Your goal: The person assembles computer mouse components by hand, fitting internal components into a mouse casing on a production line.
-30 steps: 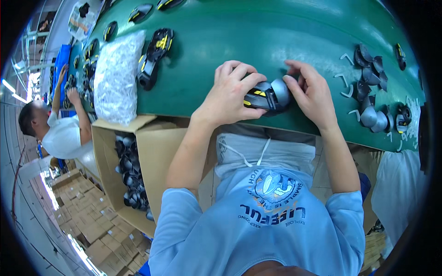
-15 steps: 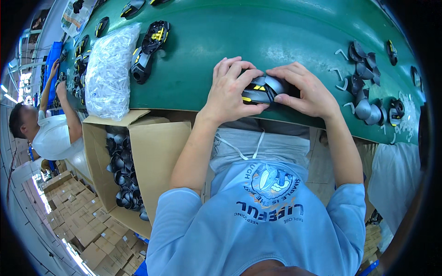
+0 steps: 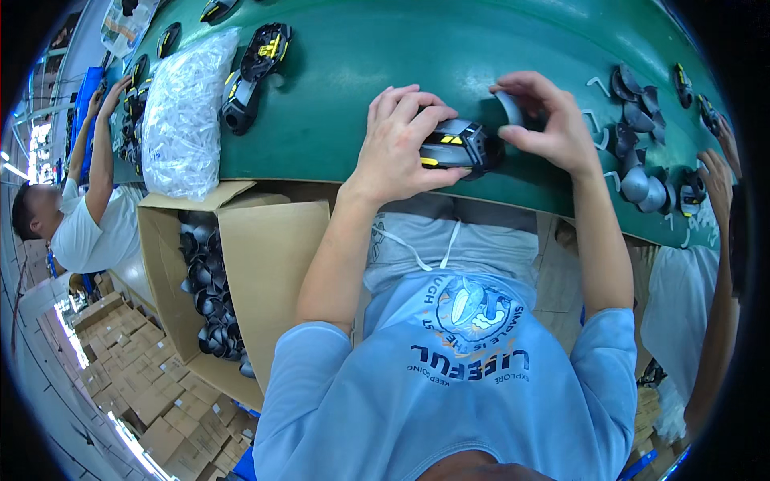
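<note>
Here, left hand (image 3: 399,144): fingers and thumb curled around the left part of the black-and-yellow unit (image 3: 459,147), thumb along the near side, fingers over the far side.
Right hand (image 3: 557,124): partly closed, thumb and fingers pinching a curved grey shell (image 3: 508,108).
Unit: at the desk's near edge, in front of the body, dark right end uncovered by the fingers.
Grey shell: just beside the unit's right end; cannot tell whether they touch.
Desk (image 3: 385,48): green; carries the work and loose parts.
Left of the hands: a longer yellow-and-black assembly (image 3: 257,76) beside a clear bag of parts (image 3: 188,120).
Right of the hands: a cluster of curved shells (image 3: 639,119), pale hooked strips (image 3: 597,84) near it.
Carton (image 3: 273,280): below the desk edge, left, with dark curved pieces (image 3: 212,289) inside.
Co-workers: a person in white (image 3: 88,232), far left; another person's hand (image 3: 716,176), far right.
</note>
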Tool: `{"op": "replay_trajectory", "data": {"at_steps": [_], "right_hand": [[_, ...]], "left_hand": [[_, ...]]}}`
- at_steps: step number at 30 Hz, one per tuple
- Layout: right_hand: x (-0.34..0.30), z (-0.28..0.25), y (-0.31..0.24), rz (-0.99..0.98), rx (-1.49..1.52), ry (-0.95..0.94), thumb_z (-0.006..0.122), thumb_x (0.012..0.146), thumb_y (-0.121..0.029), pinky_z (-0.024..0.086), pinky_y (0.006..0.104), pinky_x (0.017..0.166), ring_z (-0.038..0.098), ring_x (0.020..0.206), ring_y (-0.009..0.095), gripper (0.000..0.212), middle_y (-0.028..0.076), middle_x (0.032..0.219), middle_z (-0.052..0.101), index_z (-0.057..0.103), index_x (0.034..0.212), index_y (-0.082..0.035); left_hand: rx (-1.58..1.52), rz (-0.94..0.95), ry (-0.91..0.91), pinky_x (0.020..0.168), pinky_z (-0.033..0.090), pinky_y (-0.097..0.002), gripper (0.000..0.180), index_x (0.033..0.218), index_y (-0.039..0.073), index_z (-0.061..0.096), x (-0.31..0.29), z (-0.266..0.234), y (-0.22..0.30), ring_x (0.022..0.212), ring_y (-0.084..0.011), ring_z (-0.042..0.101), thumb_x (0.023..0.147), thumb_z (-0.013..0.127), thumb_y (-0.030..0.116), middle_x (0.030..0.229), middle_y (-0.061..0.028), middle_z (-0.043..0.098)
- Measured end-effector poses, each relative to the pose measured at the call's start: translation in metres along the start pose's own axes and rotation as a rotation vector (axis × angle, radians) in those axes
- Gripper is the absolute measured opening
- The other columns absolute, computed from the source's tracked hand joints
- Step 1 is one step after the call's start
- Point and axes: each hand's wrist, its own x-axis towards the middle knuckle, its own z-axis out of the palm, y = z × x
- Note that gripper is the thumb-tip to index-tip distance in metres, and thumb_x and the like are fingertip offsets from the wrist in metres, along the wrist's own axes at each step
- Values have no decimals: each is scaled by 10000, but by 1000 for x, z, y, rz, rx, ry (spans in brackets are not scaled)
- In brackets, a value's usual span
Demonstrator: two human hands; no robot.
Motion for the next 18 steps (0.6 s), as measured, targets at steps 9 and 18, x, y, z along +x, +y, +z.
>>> {"op": "replay_trajectory", "data": {"at_steps": [9,18], "right_hand": [[-20,22,-4,-254,-314,-76,909,709,-211,561,378,867,663,973,266,520,81,1250,755,736,1179,-72],[-24,22,-5,-291,-382,-47,905,738,-285,547,384,843,667,945,279,553,84,1232,754,717,1207,-58]], "left_hand": [[-17,5,18,1143,379,-526,692,1213,108,705,-1,2,-6,1311,-390,505,627,932,398,1267,-91,642],[-19,23,16,1146,372,-532,706,1232,107,699,-1,0,-4,1321,-378,504,633,940,393,1261,-74,656]]}}
